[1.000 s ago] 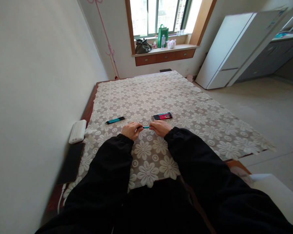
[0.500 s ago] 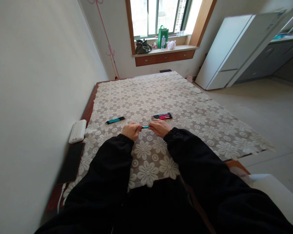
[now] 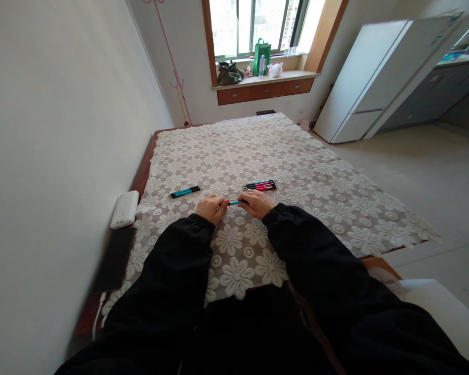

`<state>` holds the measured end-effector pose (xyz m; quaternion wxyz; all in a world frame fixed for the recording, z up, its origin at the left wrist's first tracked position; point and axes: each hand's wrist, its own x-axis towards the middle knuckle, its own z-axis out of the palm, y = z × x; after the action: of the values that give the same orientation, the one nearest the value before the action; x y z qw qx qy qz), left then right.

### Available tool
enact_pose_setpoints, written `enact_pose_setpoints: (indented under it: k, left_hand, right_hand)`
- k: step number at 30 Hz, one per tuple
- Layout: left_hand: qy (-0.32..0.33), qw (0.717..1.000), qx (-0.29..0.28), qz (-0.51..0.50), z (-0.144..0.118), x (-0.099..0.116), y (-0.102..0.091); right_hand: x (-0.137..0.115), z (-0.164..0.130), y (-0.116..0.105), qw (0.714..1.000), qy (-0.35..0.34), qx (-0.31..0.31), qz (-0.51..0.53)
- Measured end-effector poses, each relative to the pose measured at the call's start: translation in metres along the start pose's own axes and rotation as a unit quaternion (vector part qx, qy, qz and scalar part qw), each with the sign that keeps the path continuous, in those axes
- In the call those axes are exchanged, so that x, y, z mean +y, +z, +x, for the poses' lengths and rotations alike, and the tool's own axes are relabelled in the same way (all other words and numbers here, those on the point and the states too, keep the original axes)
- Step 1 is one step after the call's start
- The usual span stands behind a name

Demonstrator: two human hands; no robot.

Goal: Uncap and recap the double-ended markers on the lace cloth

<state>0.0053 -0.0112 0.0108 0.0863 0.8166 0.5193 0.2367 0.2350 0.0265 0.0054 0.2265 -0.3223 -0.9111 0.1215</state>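
Observation:
A blue pen lies level between my two hands, just over the tablecloth. My left hand pinches its left end, and my right hand is closed around the right end; the fingers hide both tips. Beyond my left hand, a couple of blue and black pens rest side by side. Just past my right hand is a group of several pens, blue ones and red ones, laid close together.
A flowered lace tablecloth covers the table. Along the left wall are a white power bank, a dark flat case and a white cable. Farther off stand a windowsill with bags and a white fridge.
My left fingers have shifted slightly on the pen's left end, where less of the dark tip shows. Right hand and the laid pens look nearly unchanged.

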Motion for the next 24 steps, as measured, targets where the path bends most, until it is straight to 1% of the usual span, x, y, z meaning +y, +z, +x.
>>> enact_pose_setpoints:
  k: [3, 5, 8, 12, 18, 22, 24]
  left_hand:
    - [0.018, 1.0, 0.019, -0.015, 0.0005, 0.0007, 0.0001]
    - [0.026, 1.0, 0.01, -0.002, 0.0008, 0.0002, 0.0007]
    - [0.021, 1.0, -0.008, 0.015, 0.0011, -0.0015, 0.0019]
    - [0.024, 1.0, 0.01, -0.009, 0.0014, -0.0021, 0.0024]
    - [0.019, 0.999, -0.016, 0.022, 0.002, -0.0013, 0.0019]
    - [0.032, 0.999, -0.002, -0.006, 0.0019, -0.0027, 0.0032]
    - [0.036, 0.999, -0.004, 0.0, 0.0019, -0.0028, 0.0032]
  right_hand:
    - [0.0005, 0.0002, -0.0003, 1.0, 0.007, 0.003, -0.001]
    - [0.0008, 0.0003, -0.0003, 1.0, 0.003, 0.0, -0.001]
    - [0.0011, 0.0004, 0.0003, 1.0, -0.001, -0.002, -0.003]
    - [0.0009, 0.0001, 0.0009, 1.0, 0.003, 0.005, -0.003]
    - [0.0005, 0.0005, 0.0007, 1.0, -0.008, 0.004, 0.003]
    - [0.0006, 0.0003, -0.0002, 1.0, 0.002, 0.008, 0.006]
    - [0.0005, 0.0002, -0.0004, 1.0, -0.002, 0.007, 0.006]
